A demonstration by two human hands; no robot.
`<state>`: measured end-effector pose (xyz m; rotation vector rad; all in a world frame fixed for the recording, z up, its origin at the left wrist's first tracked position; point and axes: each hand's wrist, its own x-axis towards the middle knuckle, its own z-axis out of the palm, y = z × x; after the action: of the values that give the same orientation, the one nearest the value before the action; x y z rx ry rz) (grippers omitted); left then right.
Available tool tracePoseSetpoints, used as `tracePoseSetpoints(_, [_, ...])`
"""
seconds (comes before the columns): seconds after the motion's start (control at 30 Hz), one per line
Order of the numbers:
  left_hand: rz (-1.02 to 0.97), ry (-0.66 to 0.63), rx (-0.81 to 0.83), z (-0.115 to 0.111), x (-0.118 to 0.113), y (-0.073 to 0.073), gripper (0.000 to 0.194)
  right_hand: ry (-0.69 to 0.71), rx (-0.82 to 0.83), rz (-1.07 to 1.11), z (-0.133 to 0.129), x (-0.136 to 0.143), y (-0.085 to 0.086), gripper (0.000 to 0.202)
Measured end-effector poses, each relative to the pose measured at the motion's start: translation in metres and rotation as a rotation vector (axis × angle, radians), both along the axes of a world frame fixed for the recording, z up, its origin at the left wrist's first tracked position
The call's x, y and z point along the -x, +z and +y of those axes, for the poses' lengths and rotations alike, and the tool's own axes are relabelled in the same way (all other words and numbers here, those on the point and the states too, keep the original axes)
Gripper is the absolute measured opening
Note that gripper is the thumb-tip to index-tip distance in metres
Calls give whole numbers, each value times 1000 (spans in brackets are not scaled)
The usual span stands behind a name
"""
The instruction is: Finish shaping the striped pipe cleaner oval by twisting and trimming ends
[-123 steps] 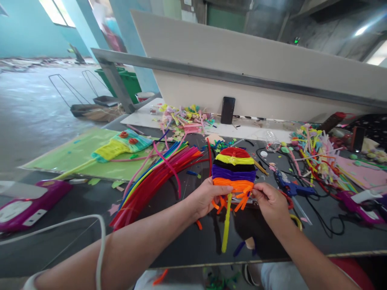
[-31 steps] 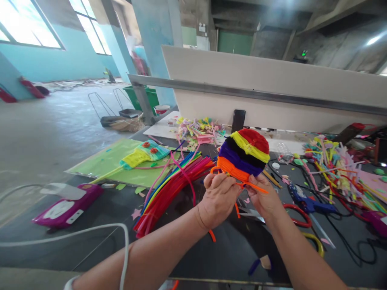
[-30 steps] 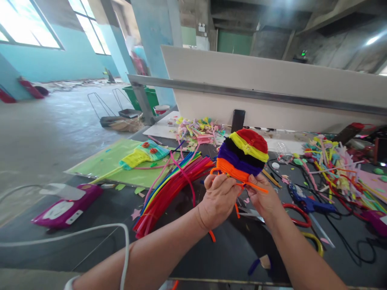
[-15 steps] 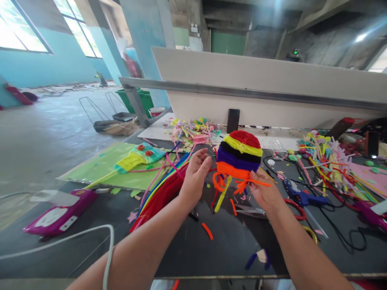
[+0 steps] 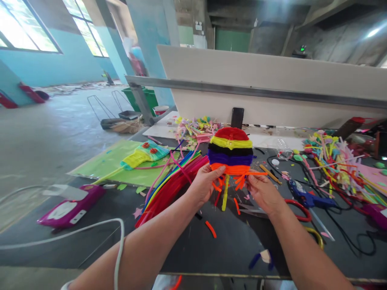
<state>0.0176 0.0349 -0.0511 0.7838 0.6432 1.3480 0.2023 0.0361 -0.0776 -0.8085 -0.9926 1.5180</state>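
Observation:
Both hands hold up a rounded pipe-cleaner craft piece [image 5: 231, 151] over the table, striped red, yellow, black, purple and orange from top to bottom. My left hand [image 5: 204, 181] pinches its lower left edge, thumb across the orange band. At the lower right edge, my right hand [image 5: 261, 187] grips the orange band, where an orange pipe cleaner end sticks out sideways. Loose orange ends and a yellow stem [image 5: 225, 193] hang below the piece. Beside my left forearm lies a bundle of red pipe cleaners [image 5: 169, 191] with blue, green and yellow ones.
Scissors with red handles [image 5: 302, 211] and a blue glue gun [image 5: 311, 198] lie at the right. A purple power strip [image 5: 71, 205] with a white cable sits at the left. A yellow and teal craft piece [image 5: 143, 154] rests on a green sheet. A phone [image 5: 237, 117] stands behind.
My left hand has moved in from beside the striped piece and taken hold of its lower left edge. My right hand keeps its grip. The whole view has shifted slightly.

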Motion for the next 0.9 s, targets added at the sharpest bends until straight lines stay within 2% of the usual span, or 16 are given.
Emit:
tracePoseSetpoints(0.23, [-7,-54,-18,-6,-7,-2,21,2,-149,-65,-5,14,3,23])
tracePoseSetpoints(0.37, [-1,-43,-30,-5,-7,-4,20,-41,-208,-165,-5,13,3,18])
tracePoseSetpoints(0.57, [31,-29,-33,-3,-6,-8,22,-25,-184,-187,-3,12,-2,17])
tracePoseSetpoints(0.7, [150,-57,-88,0,-5,-9,28,-97,-191,-219,-3,14,-5,20])
tracePoseSetpoints(0.73, [216,3,-122,2,-4,-9,34,-117,-213,-246,-4,14,-4,19])
tracePoseSetpoints(0.8, [427,274,-226,4,1,-6,50,-148,-257,-321,-5,14,-3,18])
tracePoseSetpoints(0.87, [734,592,-415,3,6,-1,62,-162,-270,-391,-6,14,-1,17])
tracePoseSetpoints(0.9, [907,685,-553,1,7,3,61,-163,-270,-405,-6,14,-1,17])
